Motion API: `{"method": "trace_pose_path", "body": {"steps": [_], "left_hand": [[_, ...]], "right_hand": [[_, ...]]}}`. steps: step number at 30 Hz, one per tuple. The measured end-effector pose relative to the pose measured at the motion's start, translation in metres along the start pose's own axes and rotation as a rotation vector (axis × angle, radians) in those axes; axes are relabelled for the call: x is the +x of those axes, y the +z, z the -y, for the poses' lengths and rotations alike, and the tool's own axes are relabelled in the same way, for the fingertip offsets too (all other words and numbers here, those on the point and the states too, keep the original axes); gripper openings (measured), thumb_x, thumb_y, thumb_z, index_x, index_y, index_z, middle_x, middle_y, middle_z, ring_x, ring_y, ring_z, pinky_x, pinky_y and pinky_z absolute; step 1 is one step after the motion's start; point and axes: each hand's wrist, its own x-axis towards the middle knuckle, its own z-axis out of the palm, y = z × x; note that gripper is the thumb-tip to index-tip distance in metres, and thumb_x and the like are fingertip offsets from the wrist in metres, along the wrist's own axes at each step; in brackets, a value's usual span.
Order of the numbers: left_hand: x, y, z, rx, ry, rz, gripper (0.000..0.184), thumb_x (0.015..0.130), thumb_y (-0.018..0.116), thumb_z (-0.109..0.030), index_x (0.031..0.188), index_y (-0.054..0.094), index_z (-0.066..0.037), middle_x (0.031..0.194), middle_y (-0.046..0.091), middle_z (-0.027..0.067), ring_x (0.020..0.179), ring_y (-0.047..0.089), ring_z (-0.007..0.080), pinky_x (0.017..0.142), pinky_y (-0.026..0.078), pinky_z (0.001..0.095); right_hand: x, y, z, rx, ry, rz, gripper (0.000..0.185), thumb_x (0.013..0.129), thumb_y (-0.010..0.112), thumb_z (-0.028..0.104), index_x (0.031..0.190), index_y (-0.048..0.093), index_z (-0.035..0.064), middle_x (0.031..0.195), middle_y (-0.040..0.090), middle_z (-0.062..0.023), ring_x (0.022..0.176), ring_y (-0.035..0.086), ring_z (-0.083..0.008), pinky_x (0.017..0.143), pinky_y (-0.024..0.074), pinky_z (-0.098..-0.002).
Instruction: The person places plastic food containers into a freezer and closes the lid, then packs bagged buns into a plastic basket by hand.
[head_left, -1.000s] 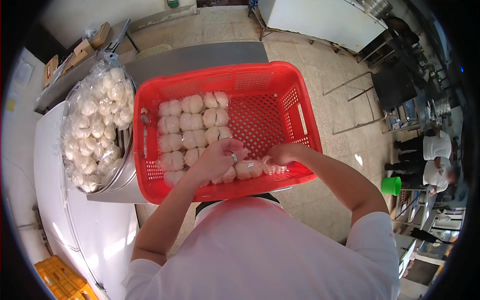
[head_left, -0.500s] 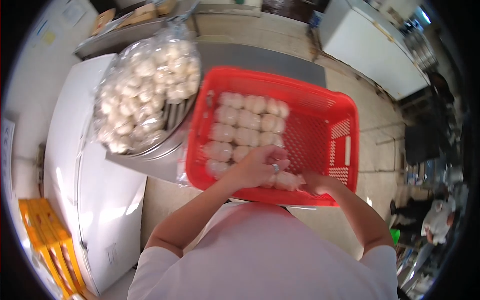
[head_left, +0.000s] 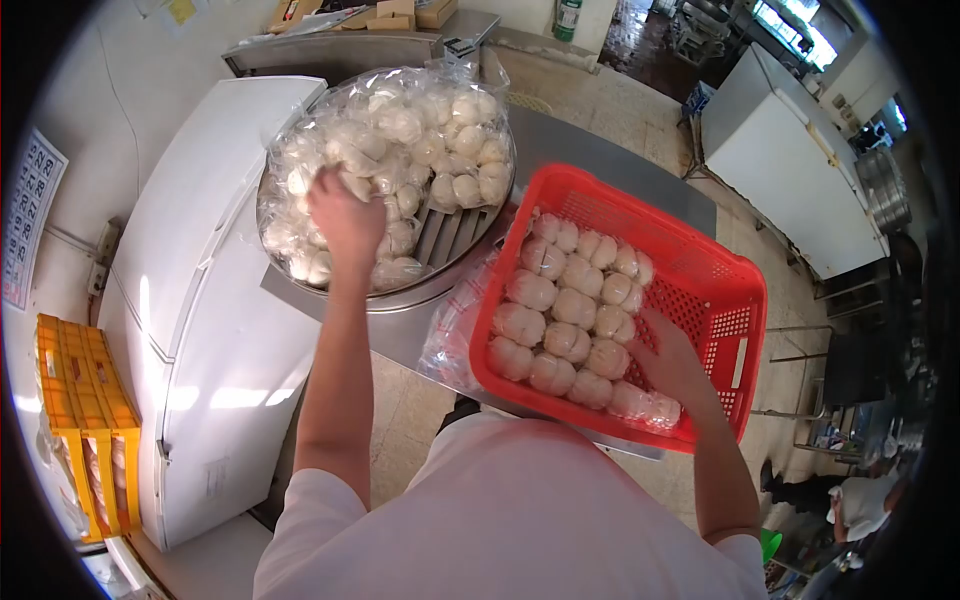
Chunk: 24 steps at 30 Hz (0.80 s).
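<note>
Clear plastic packs of round white buns (head_left: 465,140) are heaped on a round slatted metal tray (head_left: 455,238) at left. My left hand (head_left: 347,220) is over the heap, its fingers curled round one bagged pack of buns. Similar packs (head_left: 574,308) lie in rows in the red plastic basket (head_left: 748,283), filling its left part. Inside the basket my right hand (head_left: 672,358) has its fingers stretched out beside the rows, touching or almost touching the packs. One pack (head_left: 645,405) lies by the near wall, under my right wrist.
The tray and basket stand on a grey metal table (head_left: 610,165). Loose clear plastic (head_left: 455,335) lies between them. A white chest freezer (head_left: 215,330) is at left, with yellow crates (head_left: 88,420) beyond. Another white freezer (head_left: 775,125) stands at back right. A person (head_left: 862,505) is at far right.
My left hand has left the basket and reached over to the heap of packs on the tray. My right hand stays in the basket, its fingers now spread. The view has shifted.
</note>
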Motion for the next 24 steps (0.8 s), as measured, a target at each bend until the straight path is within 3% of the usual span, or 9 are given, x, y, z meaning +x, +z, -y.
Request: {"method": "trace_pose_path", "body": {"steps": [3,6,9,12,15,17,21,23,24], "left_hand": [[0.011,0.022,0.051,0.240,-0.182,0.128,0.035,0.083,0.077,-0.012,0.116,0.070,-0.005,0.116,0.069,0.0186,0.114,0.062,0.0355,0.107,0.041,0.0510],[0.020,0.018,0.084,0.081,-0.124,0.362,0.022,0.084,0.074,-0.009,0.105,0.074,-0.005,0.109,0.073,0.0147,0.107,0.065,0.0321,0.102,0.045,0.0507],[0.017,0.004,0.081,-0.212,0.032,0.109,0.012,0.084,0.073,-0.003,0.097,0.074,-0.004,0.102,0.075,0.0122,0.102,0.070,0.0280,0.097,0.051,0.0484],[0.015,-0.031,0.038,-0.544,-0.057,0.035,0.016,0.083,0.073,0.006,0.095,0.073,-0.004,0.100,0.075,0.0122,0.102,0.072,0.0253,0.087,0.056,0.0418],[0.003,-0.077,-0.019,-1.037,-0.224,0.253,0.023,0.081,0.067,0.018,0.091,0.068,-0.003,0.099,0.075,0.0105,0.098,0.070,0.0194,0.086,0.055,0.0336],[-0.017,-0.096,-0.055,-1.116,-0.134,0.327,0.021,0.083,0.070,0.016,0.089,0.066,-0.003,0.100,0.073,0.0101,0.099,0.069,0.0194,0.086,0.055,0.0332],[-0.068,-0.119,-0.124,-1.320,-0.047,0.574,0.020,0.083,0.078,0.012,0.087,0.065,-0.002,0.106,0.070,0.0099,0.101,0.067,0.0192,0.087,0.055,0.0324],[-0.084,-0.126,-0.154,-1.420,-0.081,0.684,0.020,0.081,0.080,0.011,0.086,0.065,-0.002,0.109,0.069,0.0102,0.103,0.066,0.0184,0.089,0.054,0.0326],[-0.086,-0.118,-0.153,-1.368,0.042,0.701,0.037,0.078,0.090,-0.003,0.107,0.068,-0.003,0.117,0.067,0.0098,0.109,0.065,0.0206,0.097,0.052,0.0357]], "right_hand": [[0.011,0.015,0.046,0.079,-0.027,-0.008,0.055,0.093,0.072,0.020,0.141,0.056,-0.0027,0.140,0.059,-0.0292,0.132,0.057,-0.0422,0.111,0.0459,-0.0456],[0.015,0.028,0.071,0.054,-0.146,-0.055,0.050,0.094,0.072,0.019,0.138,0.059,-0.0027,0.138,0.063,-0.0258,0.129,0.061,-0.0390,0.108,0.0487,-0.0434],[0.019,0.033,0.081,0.089,-0.180,-0.059,0.049,0.094,0.072,0.018,0.138,0.060,-0.0023,0.138,0.063,-0.0247,0.128,0.062,-0.0377,0.108,0.0489,-0.0428],[0.025,0.022,0.100,0.254,-0.134,-0.034,0.049,0.095,0.073,0.017,0.138,0.060,-0.0016,0.138,0.064,-0.0220,0.128,0.062,-0.0337,0.110,0.0483,-0.0431],[0.034,0.021,0.123,0.455,-0.139,-0.062,0.048,0.095,0.073,0.016,0.139,0.060,-0.0005,0.137,0.065,-0.0185,0.127,0.063,-0.0277,0.110,0.0481,-0.0419],[0.040,0.027,0.145,0.620,-0.185,-0.108,0.048,0.095,0.073,0.015,0.140,0.060,0.0004,0.136,0.065,-0.0164,0.125,0.063,-0.0233,0.110,0.0485,-0.0404],[0.036,0.027,0.170,0.896,-0.234,0.078,0.032,0.095,0.072,0.012,0.125,0.066,-0.0004,0.109,0.073,-0.0095,0.095,0.069,-0.0155,0.085,0.0549,-0.0322],[0.043,0.046,0.141,0.864,-0.323,0.032,0.023,0.096,0.069,0.007,0.117,0.069,-0.0015,0.102,0.074,-0.0074,0.089,0.067,-0.0126,0.080,0.0543,-0.0304],[0.038,0.037,0.137,0.864,-0.284,0.002,0.019,0.096,0.067,0.005,0.114,0.071,-0.0021,0.099,0.074,-0.0071,0.088,0.067,-0.0124,0.080,0.0540,-0.0303]]}}
